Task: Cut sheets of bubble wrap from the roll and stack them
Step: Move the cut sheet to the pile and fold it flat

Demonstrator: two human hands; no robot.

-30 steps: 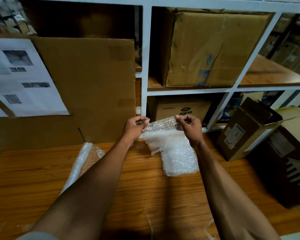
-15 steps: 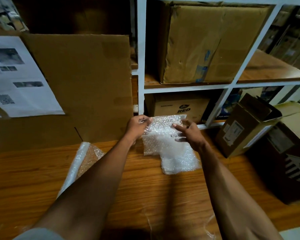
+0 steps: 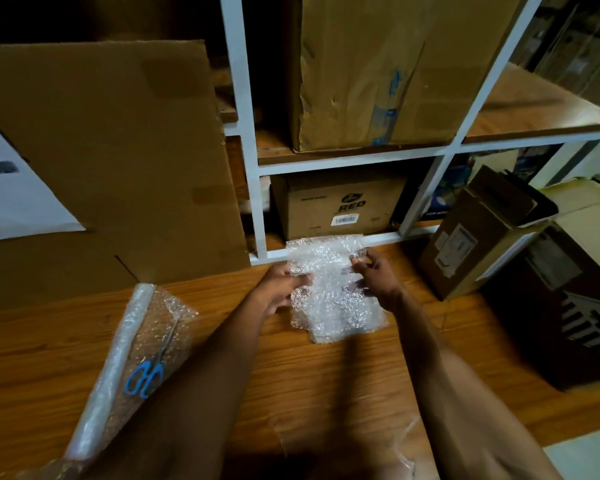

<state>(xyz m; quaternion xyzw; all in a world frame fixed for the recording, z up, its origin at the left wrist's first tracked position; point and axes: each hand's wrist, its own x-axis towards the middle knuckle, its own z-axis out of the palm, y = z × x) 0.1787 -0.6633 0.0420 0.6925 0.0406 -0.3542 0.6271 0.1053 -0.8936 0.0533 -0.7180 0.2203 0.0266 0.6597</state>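
Bubble wrap sheet (image 3: 329,268): at the far middle of the wooden table (image 3: 326,375), lying on a small stack of cut sheets (image 3: 340,320), far edge reaching the white shelf frame (image 3: 246,133). Pinched at the left edge by the left hand (image 3: 284,289), thumb on top, fingers curled beneath. Pinched near the right edge by the right hand (image 3: 374,275), fingertips bent onto the film; exact finger positions blurred by motion.

Bubble wrap roll (image 3: 118,362): on the table, left of the left forearm, well apart from the stack, lying diagonally, loose end unrolled toward the right. Blue-handled scissors (image 3: 149,365): resting on the unrolled end, blades closed, pointing away toward the shelf.

Flat cardboard panel (image 3: 111,150): upright behind the table, left of the shelf frame. White printed sheet (image 3: 11,202): fixed at the far left. Large cardboard box (image 3: 378,71): on the upper shelf. Small box marked "RED" (image 3: 340,206): on the lower shelf, directly behind the stack. Open carton (image 3: 478,230): on the table at the right, flaps up.
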